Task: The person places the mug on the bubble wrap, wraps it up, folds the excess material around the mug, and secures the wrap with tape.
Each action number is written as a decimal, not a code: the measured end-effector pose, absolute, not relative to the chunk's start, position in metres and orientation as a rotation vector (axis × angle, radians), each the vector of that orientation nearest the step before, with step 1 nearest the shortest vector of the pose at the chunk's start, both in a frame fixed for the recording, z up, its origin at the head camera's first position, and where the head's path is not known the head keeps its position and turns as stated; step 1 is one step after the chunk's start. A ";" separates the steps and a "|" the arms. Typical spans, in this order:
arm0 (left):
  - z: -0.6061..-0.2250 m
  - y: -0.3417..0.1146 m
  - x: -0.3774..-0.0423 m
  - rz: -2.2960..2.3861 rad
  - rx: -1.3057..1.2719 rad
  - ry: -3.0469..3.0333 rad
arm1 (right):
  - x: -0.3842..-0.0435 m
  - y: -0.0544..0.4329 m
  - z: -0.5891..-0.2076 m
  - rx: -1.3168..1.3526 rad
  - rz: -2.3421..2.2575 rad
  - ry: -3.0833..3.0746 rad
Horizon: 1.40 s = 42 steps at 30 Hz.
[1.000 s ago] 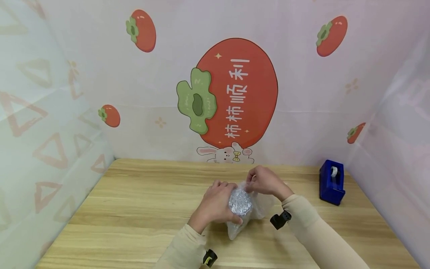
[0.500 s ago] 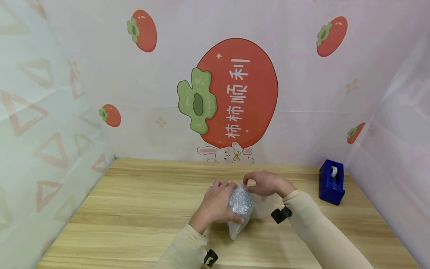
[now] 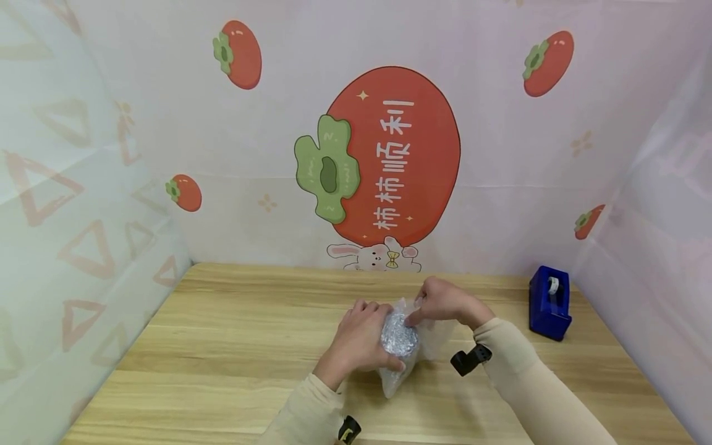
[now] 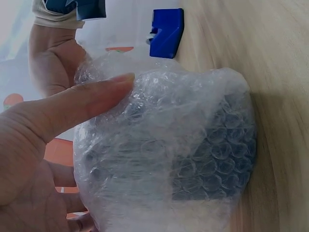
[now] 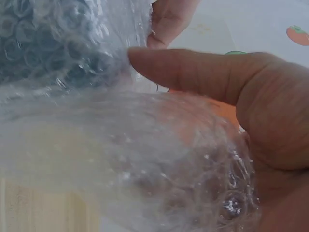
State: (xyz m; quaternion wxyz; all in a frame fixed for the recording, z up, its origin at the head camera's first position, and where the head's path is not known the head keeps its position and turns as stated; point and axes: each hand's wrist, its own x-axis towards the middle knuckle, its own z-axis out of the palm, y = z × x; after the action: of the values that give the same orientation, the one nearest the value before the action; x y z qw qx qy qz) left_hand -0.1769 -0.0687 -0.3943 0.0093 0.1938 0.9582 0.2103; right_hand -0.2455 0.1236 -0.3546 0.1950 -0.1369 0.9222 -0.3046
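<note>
A bundle in clear bubble wrap (image 3: 399,339) stands on the wooden table; something dark and bluish shows through its layers in the left wrist view (image 4: 212,150). My left hand (image 3: 360,339) grips the bundle from the left, its thumb (image 4: 104,94) across the near side and its fingers curled behind, partly hidden. At the upper right, my right hand (image 3: 445,304) pinches the wrap near the top, thumb tip against the bundle's edge. A loose flap of bubble wrap (image 5: 120,154) hangs out to the right, below the right thumb (image 5: 193,70).
A blue tape dispenser (image 3: 549,303) with a roll of tape stands at the table's back right. Behind the wooden table (image 3: 222,346) hangs a pale backdrop printed with persimmons (image 3: 411,154). Small black cameras (image 3: 470,360) are strapped at both wrists.
My right hand dipped left over the bundle's far edge, then moved back slightly right, its thumb now lower on the top. My left hand keeps its grip, nearly still.
</note>
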 end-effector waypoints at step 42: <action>-0.409 -0.069 -0.170 0.738 0.663 3.061 | -0.214 0.123 -0.367 -0.559 -0.887 2.650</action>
State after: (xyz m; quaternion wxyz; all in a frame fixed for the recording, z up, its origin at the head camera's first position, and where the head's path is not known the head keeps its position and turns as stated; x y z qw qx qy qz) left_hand -0.1703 -0.0690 -0.4088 -0.0379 0.2060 0.9506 0.2292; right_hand -0.2143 0.1234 -0.3675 0.1455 -0.1942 0.9199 -0.3079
